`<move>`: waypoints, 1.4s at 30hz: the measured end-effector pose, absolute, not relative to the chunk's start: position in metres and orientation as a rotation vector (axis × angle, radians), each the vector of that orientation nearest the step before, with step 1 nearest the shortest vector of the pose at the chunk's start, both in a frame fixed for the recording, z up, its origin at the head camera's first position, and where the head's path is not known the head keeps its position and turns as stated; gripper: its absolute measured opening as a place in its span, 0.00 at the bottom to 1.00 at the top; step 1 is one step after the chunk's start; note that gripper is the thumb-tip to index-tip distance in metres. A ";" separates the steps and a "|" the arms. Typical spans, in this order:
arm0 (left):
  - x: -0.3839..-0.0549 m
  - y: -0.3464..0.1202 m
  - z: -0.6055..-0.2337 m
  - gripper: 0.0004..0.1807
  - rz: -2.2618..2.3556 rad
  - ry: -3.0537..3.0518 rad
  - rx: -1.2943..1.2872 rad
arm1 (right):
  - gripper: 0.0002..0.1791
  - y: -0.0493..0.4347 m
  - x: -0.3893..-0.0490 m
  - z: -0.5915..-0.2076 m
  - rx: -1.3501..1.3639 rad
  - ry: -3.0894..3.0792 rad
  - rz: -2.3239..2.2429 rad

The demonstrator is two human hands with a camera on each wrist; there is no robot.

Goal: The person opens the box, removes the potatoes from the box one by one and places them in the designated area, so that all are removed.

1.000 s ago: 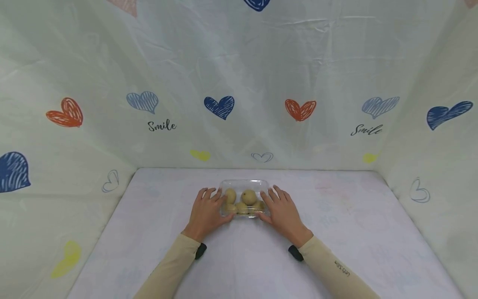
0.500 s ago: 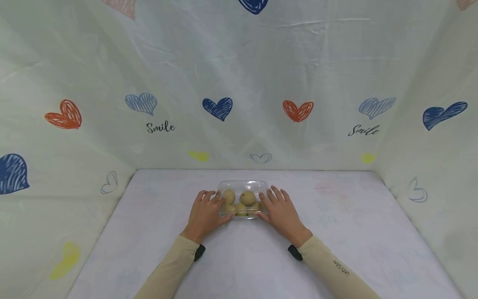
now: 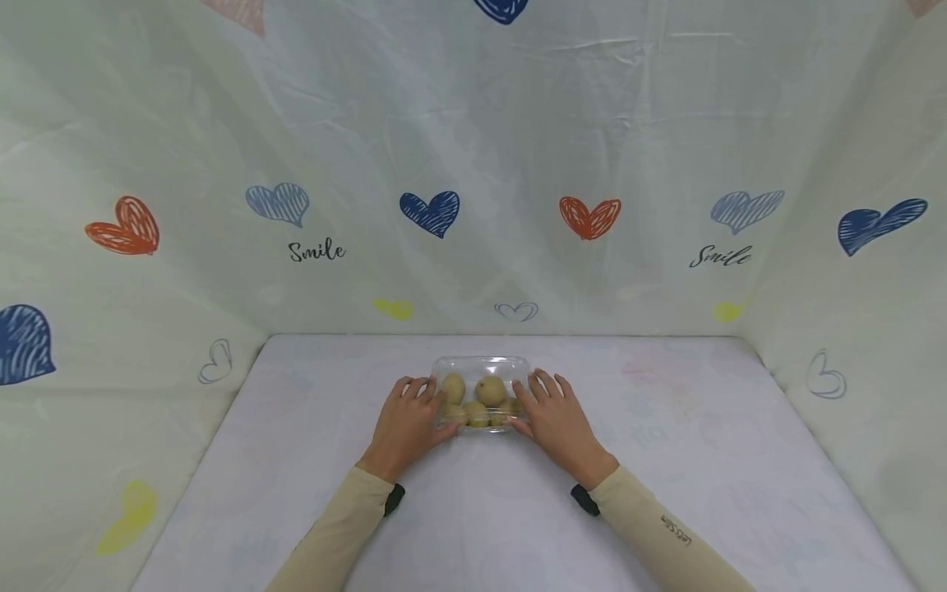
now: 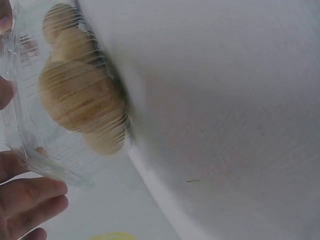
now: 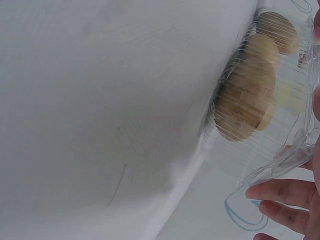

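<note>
A clear plastic box [image 3: 481, 366] sits on the white table, holding several round yellowish-tan potatoes or fruits [image 3: 490, 390]; their exact kind is unclear. My left hand [image 3: 405, 423] grips the box's left end, thumb at the near edge and index finger along the side. On the right end, my right hand [image 3: 556, 423] holds it in mirrored fashion. Through the ribbed wall, the round pieces [image 4: 80, 95] lie against one another in the left wrist view. Outer fingers [image 5: 285, 192] extend beyond the rim in the right wrist view. Whether the lid is fastened cannot be made out.
The white tabletop [image 3: 666, 460] spreads around the box. White sheeting [image 3: 518, 123] printed with hearts and "Smile" lettering rises behind the table and along both sides.
The head view shifts slightly. Both hands and the box otherwise keep the same positions.
</note>
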State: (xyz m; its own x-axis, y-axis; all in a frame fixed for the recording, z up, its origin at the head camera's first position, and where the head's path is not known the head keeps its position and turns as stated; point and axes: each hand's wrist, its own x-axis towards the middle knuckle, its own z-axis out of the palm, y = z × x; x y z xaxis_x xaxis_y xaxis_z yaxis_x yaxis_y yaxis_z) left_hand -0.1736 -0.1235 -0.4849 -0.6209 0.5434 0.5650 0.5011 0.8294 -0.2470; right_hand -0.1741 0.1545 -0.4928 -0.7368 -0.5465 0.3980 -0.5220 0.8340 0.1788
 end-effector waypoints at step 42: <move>-0.173 -0.138 -0.495 0.19 0.064 -2.262 -0.885 | 0.32 0.162 -0.171 -0.486 0.893 -2.616 -0.020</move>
State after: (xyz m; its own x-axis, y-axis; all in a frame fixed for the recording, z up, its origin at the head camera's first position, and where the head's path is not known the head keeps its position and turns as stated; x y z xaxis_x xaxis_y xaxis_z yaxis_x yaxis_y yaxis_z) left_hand -0.1734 -0.1381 -0.4947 -0.5243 0.6132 0.5909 0.5790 0.7655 -0.2807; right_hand -0.1707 0.1617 -0.4862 -0.7284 -0.5924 0.3442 -0.5869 0.7987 0.1325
